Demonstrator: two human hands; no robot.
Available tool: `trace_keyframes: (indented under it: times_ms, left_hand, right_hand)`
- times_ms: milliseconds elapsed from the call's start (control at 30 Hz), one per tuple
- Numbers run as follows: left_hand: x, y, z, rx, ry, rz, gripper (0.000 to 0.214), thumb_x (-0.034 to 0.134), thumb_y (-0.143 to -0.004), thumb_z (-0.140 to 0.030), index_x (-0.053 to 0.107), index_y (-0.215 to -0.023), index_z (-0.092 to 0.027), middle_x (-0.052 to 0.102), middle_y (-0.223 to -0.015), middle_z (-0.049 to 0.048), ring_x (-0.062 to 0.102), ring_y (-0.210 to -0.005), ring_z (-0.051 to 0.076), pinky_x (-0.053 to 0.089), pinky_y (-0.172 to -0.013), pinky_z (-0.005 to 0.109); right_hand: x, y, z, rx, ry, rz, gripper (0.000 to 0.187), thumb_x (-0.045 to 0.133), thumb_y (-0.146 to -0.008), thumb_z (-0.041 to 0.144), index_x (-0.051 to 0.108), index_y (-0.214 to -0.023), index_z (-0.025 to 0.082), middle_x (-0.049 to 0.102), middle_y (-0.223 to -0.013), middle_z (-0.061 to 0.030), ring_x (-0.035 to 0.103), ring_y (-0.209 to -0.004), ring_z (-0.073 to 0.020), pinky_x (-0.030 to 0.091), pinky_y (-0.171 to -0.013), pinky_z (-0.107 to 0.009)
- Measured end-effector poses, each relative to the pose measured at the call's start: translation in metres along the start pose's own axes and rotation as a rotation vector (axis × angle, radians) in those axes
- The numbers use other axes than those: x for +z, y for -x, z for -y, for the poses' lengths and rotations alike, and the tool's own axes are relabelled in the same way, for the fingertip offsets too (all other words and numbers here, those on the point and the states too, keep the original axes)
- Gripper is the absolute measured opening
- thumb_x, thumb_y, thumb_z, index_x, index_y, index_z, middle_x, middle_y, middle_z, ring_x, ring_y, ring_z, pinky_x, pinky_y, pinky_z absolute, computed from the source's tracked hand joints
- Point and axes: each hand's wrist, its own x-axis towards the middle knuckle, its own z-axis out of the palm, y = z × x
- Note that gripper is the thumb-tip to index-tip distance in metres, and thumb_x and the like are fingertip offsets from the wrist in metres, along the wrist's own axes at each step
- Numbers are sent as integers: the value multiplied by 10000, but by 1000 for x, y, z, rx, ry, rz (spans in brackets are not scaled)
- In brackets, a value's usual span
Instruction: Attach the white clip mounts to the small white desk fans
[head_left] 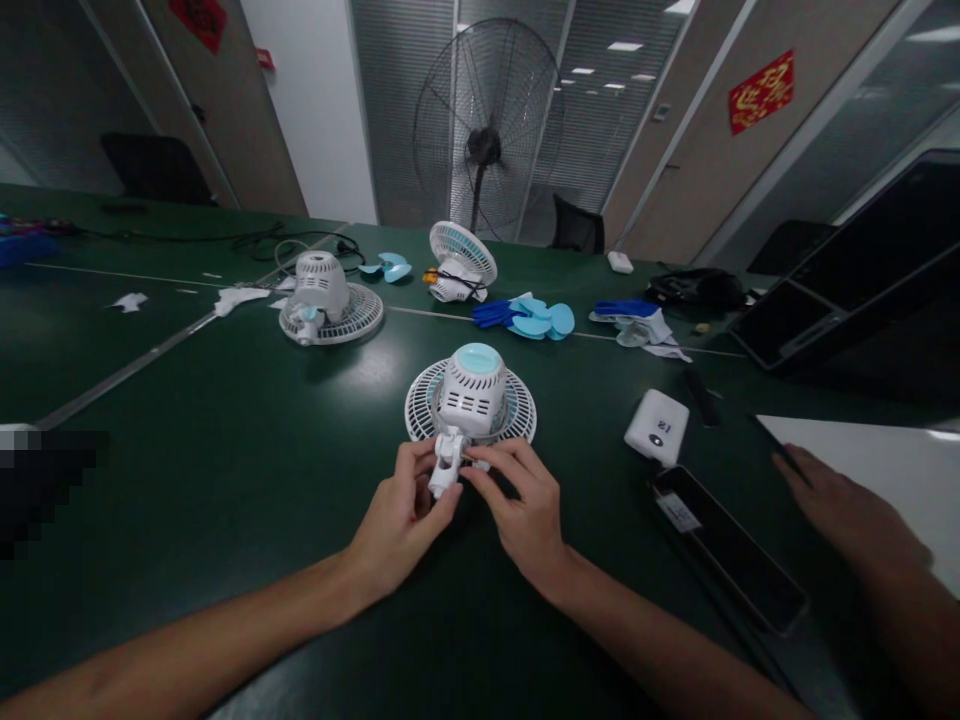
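Observation:
In the head view a small white fan lies face down on the green table, its grille below and its motor housing with a light-blue cap on top. My left hand grips the white neck bracket on the fan's near side, thumb in front. My right hand is closed in a pinch against the bracket's right side. Something small and brownish shows at its fingertips, too small to name.
A second fan and a third fan stand further back. Light-blue blades lie beside gloves. To the right are a white box, a phone and another person's hand at a white panel.

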Motion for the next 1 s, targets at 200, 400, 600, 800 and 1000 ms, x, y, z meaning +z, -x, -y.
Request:
trace_keyframes:
  times_ms: [200,400,600,800,1000]
  left_hand:
    - [-1,-2,-2,-17,29,11,470,638,-993,-436,408,-1344,-226,713,-1181,91,694,-866,209,540,-722,325]
    - [-4,-2,-5,-22,43,-10,410,631,-993,-439,439,-1274,-211,718,-1121,87,699,-883,219,552,-742,341]
    - [-1,-3,-7,-12,95,-24,366,628,-998,-405,443,-1253,-219,707,-1119,81,699,-1011,243,556,-804,348]
    - [-1,-3,-5,0,97,-17,363,619,-1005,-391,441,-1267,-213,705,-1119,87,696,-1006,237,554,-818,355]
    - [-4,-1,-3,16,79,28,356,600,-1014,-390,431,-1278,-221,700,-1090,67,690,-956,222,541,-783,335]
  right_hand:
    - [2,0,-4,109,-34,-118,216,746,-921,186,716,-1123,256,615,-1013,-26,651,-883,-178,583,-742,-306]
    - [4,0,-5,58,-61,-113,162,774,-893,196,692,-1021,252,635,-990,-27,648,-875,-190,580,-736,-328]
    - [0,-2,-6,106,-87,-126,122,760,-910,221,736,-1026,248,643,-985,-43,654,-844,-187,593,-693,-318]
    - [0,1,-7,41,-109,-99,179,787,-895,210,748,-1062,262,645,-986,-29,659,-872,-180,598,-738,-318]
    - [2,-1,-6,27,-111,15,334,688,-966,215,717,-1287,300,629,-1158,-62,666,-1068,-213,634,-874,-367]
